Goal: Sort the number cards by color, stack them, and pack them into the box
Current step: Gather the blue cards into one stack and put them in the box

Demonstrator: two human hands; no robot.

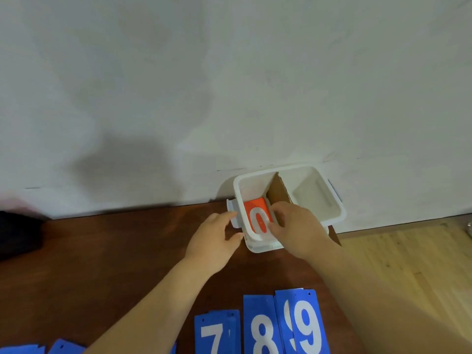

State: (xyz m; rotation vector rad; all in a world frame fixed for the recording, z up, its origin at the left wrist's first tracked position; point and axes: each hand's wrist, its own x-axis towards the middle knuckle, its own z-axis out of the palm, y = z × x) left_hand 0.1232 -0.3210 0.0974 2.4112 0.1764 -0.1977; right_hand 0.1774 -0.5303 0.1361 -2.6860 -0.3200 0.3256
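Note:
A white plastic box (332, 200) stands against the wall, split in two by a brown cardboard divider (278, 191). In its left compartment lies an orange card (256, 215) showing a white 0. My right hand (296, 223) reaches over the near rim, its fingertips curled at the card's right edge. My left hand (217, 233) rests beside the box's left wall, thumb and fingers touching it near the side clip. The right compartment holds no card. Blue cards 7 (217, 333), 8 (259, 325) and 9 (304, 323) lie in a row at the near edge.
More blue cards (66, 348) peek in at the bottom left. The dark brown table (115, 264) ends at the right, where light wood floor (408, 264) shows. A white wall (229, 85) rises right behind the box. A dark object (18, 233) sits at far left.

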